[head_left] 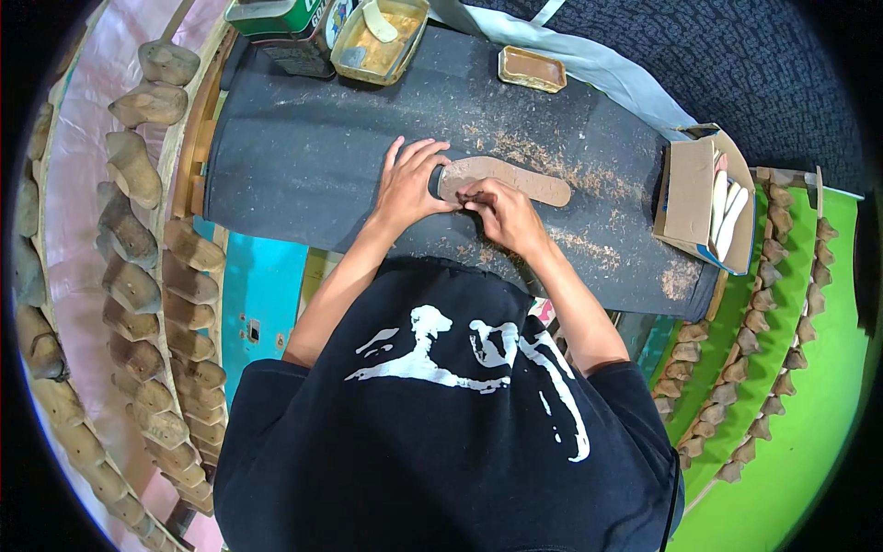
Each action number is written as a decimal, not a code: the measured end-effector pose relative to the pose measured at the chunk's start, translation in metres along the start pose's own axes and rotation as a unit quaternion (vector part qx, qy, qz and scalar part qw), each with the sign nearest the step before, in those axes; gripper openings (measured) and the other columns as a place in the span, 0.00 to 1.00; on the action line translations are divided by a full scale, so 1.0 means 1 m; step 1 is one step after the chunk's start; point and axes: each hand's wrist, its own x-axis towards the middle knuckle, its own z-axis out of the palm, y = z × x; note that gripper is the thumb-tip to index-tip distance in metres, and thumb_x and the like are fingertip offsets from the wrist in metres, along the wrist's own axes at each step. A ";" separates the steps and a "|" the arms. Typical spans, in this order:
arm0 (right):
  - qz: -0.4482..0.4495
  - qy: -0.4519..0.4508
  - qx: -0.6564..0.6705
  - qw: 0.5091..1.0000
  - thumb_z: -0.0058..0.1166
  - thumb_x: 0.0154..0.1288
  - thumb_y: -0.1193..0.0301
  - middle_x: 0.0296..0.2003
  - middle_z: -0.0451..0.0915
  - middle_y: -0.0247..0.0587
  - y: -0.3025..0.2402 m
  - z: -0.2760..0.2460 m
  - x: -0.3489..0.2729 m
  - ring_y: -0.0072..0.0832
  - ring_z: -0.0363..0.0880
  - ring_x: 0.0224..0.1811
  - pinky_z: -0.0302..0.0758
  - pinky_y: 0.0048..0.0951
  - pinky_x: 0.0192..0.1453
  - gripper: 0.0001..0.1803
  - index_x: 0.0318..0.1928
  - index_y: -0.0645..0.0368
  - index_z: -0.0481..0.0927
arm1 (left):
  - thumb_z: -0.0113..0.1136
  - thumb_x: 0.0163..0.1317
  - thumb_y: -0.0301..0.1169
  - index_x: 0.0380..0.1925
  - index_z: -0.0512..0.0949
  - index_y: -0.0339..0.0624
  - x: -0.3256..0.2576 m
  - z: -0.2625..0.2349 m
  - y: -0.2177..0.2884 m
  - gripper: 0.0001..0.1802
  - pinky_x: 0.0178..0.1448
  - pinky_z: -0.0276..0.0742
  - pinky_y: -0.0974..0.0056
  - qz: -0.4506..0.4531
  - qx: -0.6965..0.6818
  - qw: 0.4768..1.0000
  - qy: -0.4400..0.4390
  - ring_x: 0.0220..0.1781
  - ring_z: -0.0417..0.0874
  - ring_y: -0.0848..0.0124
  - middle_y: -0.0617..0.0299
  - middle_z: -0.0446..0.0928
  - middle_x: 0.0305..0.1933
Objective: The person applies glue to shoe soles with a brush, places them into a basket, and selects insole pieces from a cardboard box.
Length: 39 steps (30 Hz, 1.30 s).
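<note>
A flat brown shoe insole (520,178) lies on the dark work surface, its broad end to the left. My left hand (407,187) is spread beside that end, thumb and forefinger on either side of it, the other fingers stretched over the surface. Along the insole's near edge, my right hand (504,213) is closed in a pinch. Something small and dark shows at its fingertips, too hidden to name.
Brown shavings (575,170) litter the dark-covered table (303,138). At the back stand a green tin (285,32), a tub of yellowish paste (382,41) and a small brown block (532,69). A cardboard box (688,189) holds white pieces. Racks of wooden shoe lasts (133,166) flank both sides.
</note>
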 end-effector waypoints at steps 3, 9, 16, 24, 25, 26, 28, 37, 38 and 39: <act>0.032 0.090 0.021 0.995 0.63 0.67 0.83 0.43 0.89 0.48 0.004 0.001 0.008 0.43 0.92 0.44 0.86 0.39 0.48 0.12 0.49 0.63 0.80 | 0.87 0.37 0.49 0.49 0.84 0.48 0.001 0.000 -0.002 0.37 0.87 0.48 0.41 -0.001 0.000 1.000 0.001 0.78 0.72 0.63 0.66 0.80 0.70; 0.023 0.135 0.016 0.990 0.64 0.68 0.80 0.43 0.89 0.50 -0.001 0.014 0.002 0.44 0.92 0.45 0.86 0.36 0.49 0.10 0.48 0.63 0.83 | 0.88 0.36 0.48 0.50 0.84 0.49 0.004 0.002 0.001 0.38 0.87 0.48 0.42 -0.003 -0.001 1.000 0.001 0.78 0.72 0.63 0.66 0.79 0.70; 0.111 0.191 0.014 0.975 0.64 0.70 0.77 0.43 0.91 0.49 0.006 -0.012 -0.015 0.43 0.92 0.46 0.85 0.39 0.52 0.08 0.47 0.65 0.84 | 0.89 0.34 0.48 0.50 0.85 0.49 0.003 -0.001 0.003 0.40 0.87 0.48 0.41 -0.009 0.015 1.000 -0.017 0.78 0.71 0.63 0.66 0.79 0.70; 0.153 0.274 0.051 0.948 0.67 0.68 0.75 0.45 0.90 0.45 0.024 -0.014 -0.041 0.34 0.91 0.45 0.85 0.35 0.51 0.09 0.47 0.62 0.85 | 0.90 0.34 0.48 0.49 0.84 0.49 0.004 -0.001 0.005 0.39 0.87 0.49 0.41 -0.006 0.025 0.999 -0.030 0.78 0.72 0.61 0.66 0.79 0.71; 0.149 0.308 0.034 0.939 0.67 0.69 0.75 0.43 0.90 0.44 0.039 -0.025 -0.042 0.31 0.91 0.44 0.85 0.33 0.48 0.08 0.46 0.62 0.85 | 0.90 0.35 0.48 0.49 0.85 0.49 0.005 -0.002 0.006 0.39 0.87 0.49 0.41 -0.010 0.029 0.999 -0.021 0.78 0.72 0.61 0.66 0.79 0.71; 0.191 0.344 0.046 0.918 0.67 0.69 0.75 0.42 0.90 0.44 0.048 -0.032 -0.049 0.31 0.91 0.43 0.85 0.33 0.46 0.07 0.45 0.62 0.85 | 0.90 0.35 0.48 0.49 0.85 0.49 0.005 -0.003 0.007 0.39 0.87 0.49 0.41 -0.002 0.030 0.999 -0.028 0.78 0.72 0.61 0.66 0.79 0.71; 0.233 0.387 0.057 0.890 0.67 0.69 0.75 0.41 0.90 0.44 0.046 -0.047 -0.045 0.31 0.91 0.42 0.85 0.33 0.45 0.07 0.45 0.63 0.85 | 0.90 0.35 0.48 0.49 0.84 0.48 0.005 -0.003 0.008 0.39 0.87 0.49 0.40 -0.009 0.046 0.999 -0.026 0.78 0.72 0.61 0.64 0.79 0.71; 0.196 0.468 0.040 0.861 0.69 0.67 0.75 0.39 0.91 0.46 0.067 -0.041 -0.061 0.34 0.91 0.40 0.85 0.34 0.47 0.08 0.44 0.63 0.84 | 0.90 0.36 0.50 0.47 0.84 0.45 0.005 0.000 0.005 0.39 0.86 0.50 0.39 0.008 0.049 0.998 -0.025 0.78 0.73 0.59 0.61 0.79 0.71; 0.232 0.461 -0.034 0.856 0.68 0.67 0.76 0.39 0.91 0.46 0.076 -0.058 -0.077 0.32 0.91 0.40 0.85 0.33 0.45 0.08 0.44 0.63 0.84 | 0.90 0.35 0.50 0.47 0.84 0.45 0.007 0.001 0.007 0.39 0.86 0.50 0.38 0.012 0.046 0.999 -0.026 0.78 0.73 0.58 0.61 0.79 0.71; 0.268 0.449 -0.107 0.845 0.67 0.68 0.76 0.39 0.91 0.46 0.084 -0.069 -0.089 0.30 0.91 0.39 0.84 0.32 0.44 0.07 0.44 0.63 0.84 | 0.90 0.35 0.50 0.47 0.84 0.45 0.008 0.001 0.006 0.39 0.86 0.50 0.38 0.013 0.048 0.998 -0.027 0.78 0.73 0.58 0.61 0.79 0.71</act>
